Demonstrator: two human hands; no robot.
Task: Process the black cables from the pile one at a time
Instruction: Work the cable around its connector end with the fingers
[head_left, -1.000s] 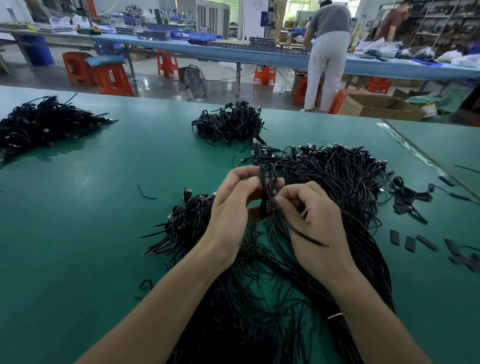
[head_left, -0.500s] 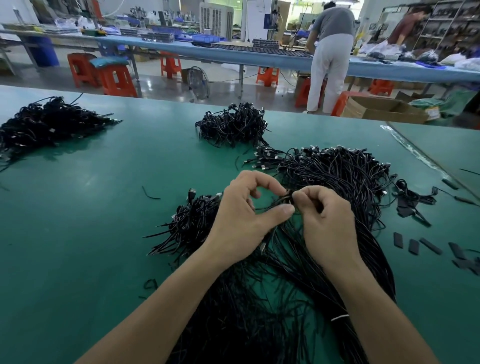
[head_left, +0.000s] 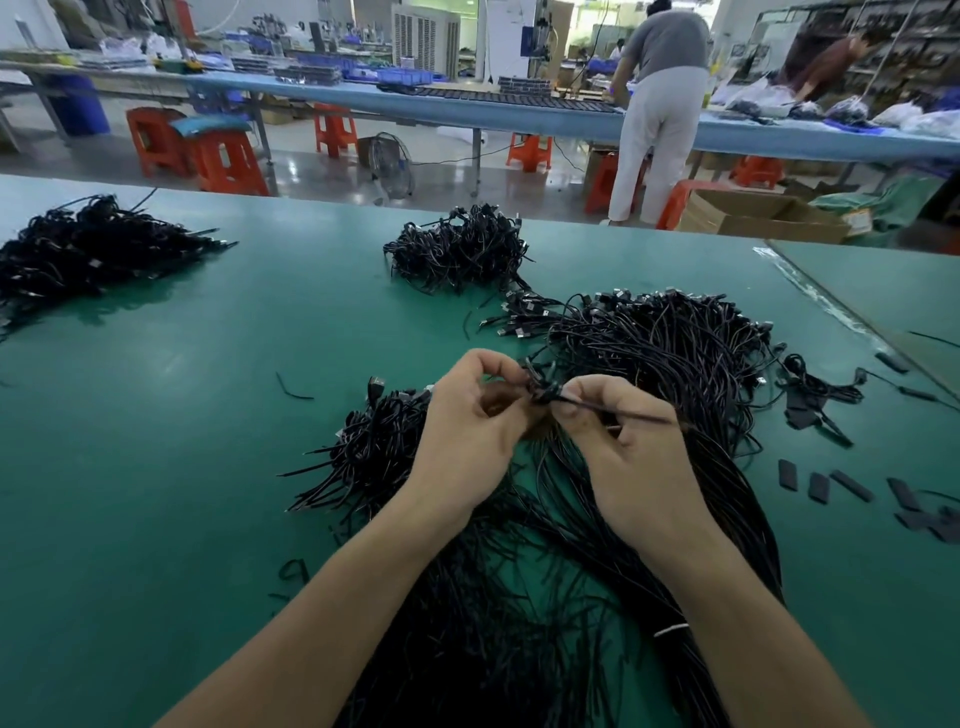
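a thin tail (head_left: 623, 414) now juts toward 3 o'clock from the folded cable (head_left: 541, 388). left hand (head_left: 467, 431) and right hand (head_left: 639, 457) both pinch it, pile (head_left: 675, 343) at 1 o'clock. best pull steadily, coil held tight.

The table (head_left: 182, 415) is topped in green mat, smooth with a dull sheen. The cables (head_left: 665, 353) on it are sheathed in black plastic, smooth and faintly glossy. Their plugs (head_left: 519, 328) end in bright metal. The tie (head_left: 613, 410) over the table's middle is a thin black strip, plastic by its look. Flat black pieces (head_left: 787, 474) at the table's right are matt. Clear glossy tape (head_left: 821, 296) runs along its right edge. Beyond the table, the stools (head_left: 228, 161) are shiny orange plastic, the box (head_left: 753, 213) is plain brown cardboard, and the floor (head_left: 322, 171) is polished and reflective.
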